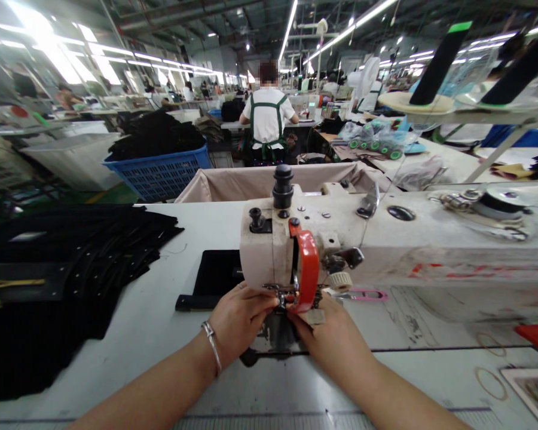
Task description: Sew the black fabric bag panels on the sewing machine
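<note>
My left hand (pixel 238 321) is closed, its thumb and fingertips pinched together at the presser foot (pixel 281 298) of a white sewing machine (pixel 264 251). A flat black fabric piece (pixel 217 272) with a folded strip along its near edge runs from the left under this hand. My right hand (pixel 332 328) is on the other side of the foot, fingers bent inward and partly hidden behind a red guard (pixel 308 269). What its fingertips grip is hidden. Pink-handled snips (pixel 370 294) lie behind the right hand, beneath the machine arm.
A stack of black fabric pieces (pixel 116 251) with snaps and a zipper covers the table's left. A blue basket (pixel 161 173) of dark cloth and a pink fabric-lined bin (pixel 233 182) stand beyond. Thread cones (pixel 439 68) rise at right. A person (pixel 268 119) sits ahead, facing away.
</note>
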{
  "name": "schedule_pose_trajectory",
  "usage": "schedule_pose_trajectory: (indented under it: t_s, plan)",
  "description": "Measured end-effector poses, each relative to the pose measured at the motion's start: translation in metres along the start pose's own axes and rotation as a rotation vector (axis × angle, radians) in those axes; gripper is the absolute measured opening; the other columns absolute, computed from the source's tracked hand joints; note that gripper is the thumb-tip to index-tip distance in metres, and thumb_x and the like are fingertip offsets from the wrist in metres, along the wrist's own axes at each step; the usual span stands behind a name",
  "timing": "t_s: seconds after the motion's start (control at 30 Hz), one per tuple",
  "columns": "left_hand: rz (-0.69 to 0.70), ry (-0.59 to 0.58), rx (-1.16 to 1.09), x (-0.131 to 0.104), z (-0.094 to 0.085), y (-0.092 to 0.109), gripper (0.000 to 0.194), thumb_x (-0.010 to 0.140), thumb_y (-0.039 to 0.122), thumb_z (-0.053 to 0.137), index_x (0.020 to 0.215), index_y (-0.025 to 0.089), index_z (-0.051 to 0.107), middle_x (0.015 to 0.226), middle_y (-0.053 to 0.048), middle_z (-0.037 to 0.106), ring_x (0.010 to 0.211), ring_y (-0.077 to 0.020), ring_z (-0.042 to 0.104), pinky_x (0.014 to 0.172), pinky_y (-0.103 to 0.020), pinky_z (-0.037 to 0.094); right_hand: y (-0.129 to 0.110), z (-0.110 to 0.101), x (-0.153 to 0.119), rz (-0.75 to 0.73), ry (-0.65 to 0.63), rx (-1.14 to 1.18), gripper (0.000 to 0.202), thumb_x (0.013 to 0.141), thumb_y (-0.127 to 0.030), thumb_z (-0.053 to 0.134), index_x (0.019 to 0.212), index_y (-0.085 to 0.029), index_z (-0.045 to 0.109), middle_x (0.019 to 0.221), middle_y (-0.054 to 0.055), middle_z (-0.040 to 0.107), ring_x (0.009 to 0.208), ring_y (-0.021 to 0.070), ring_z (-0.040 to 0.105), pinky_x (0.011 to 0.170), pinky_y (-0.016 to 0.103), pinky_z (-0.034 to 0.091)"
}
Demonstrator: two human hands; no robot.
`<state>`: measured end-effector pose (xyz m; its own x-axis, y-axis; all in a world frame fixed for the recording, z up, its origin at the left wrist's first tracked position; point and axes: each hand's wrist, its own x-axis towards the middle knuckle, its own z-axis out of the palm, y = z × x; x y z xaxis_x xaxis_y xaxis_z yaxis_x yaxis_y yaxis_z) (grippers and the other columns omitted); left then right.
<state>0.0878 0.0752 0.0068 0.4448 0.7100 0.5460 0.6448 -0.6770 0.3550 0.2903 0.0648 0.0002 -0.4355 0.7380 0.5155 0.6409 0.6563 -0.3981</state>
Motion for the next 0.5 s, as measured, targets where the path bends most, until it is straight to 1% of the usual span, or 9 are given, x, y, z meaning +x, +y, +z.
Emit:
schedule_pose_trajectory:
  t_s: [0.2, 0.37, 0.43, 0.5]
  plan:
    - [-0.041, -0.002, 0.009, -0.0011, 0.0028, -0.002, 0.017, 0.088, 0.014, 0.059, 0.09, 0.022, 0.074, 0.092, -0.003, 0.074, 0.092, -0.0192, 0.068, 0.088, -0.033, 0.056, 0.001, 0.0005, 0.001, 0.01, -0.018, 0.001, 0.022, 0.09, -0.012, 0.051, 0.082, -0.018, 0.07, 0.088, 0.01, 0.066, 0.081, 0.022, 0.056, 0.074, 0.034, 0.05]
    - [-0.064, -0.025, 0.033, -0.0022, 0.005, -0.0045, 0.019, 0.088, 0.015, 0.057, 0.093, 0.023, 0.074, 0.092, -0.003, 0.075, 0.091, -0.0187, 0.068, 0.088, -0.032, 0.056, 0.0023, 0.0039, 0.0004, 0.067, -0.035, 0.039, 0.019, 0.09, -0.012, 0.051, 0.089, -0.018, 0.069, 0.089, 0.01, 0.065, 0.085, 0.0229, 0.056, 0.078, 0.034, 0.049]
    - [-0.048, -0.015, 0.04, -0.002, 0.0038, -0.0046, 0.021, 0.089, 0.016, 0.055, 0.092, 0.024, 0.075, 0.09, -0.002, 0.075, 0.088, -0.0185, 0.069, 0.086, -0.031, 0.057, 0.001, 0.0057, -0.0006, 0.089, -0.039, 0.044, 0.019, 0.09, -0.011, 0.051, 0.093, -0.018, 0.068, 0.09, 0.009, 0.065, 0.088, 0.0222, 0.057, 0.08, 0.033, 0.049]
    - [-0.017, 0.017, 0.043, -0.0021, 0.002, -0.0057, 0.022, 0.089, 0.017, 0.054, 0.089, 0.024, 0.075, 0.087, -0.002, 0.075, 0.082, -0.0188, 0.07, 0.08, -0.031, 0.059, -0.0013, 0.0071, -0.0011, 0.105, -0.045, 0.028, 0.019, 0.088, -0.009, 0.052, 0.094, -0.018, 0.067, 0.09, 0.008, 0.065, 0.088, 0.0212, 0.058, 0.08, 0.031, 0.049]
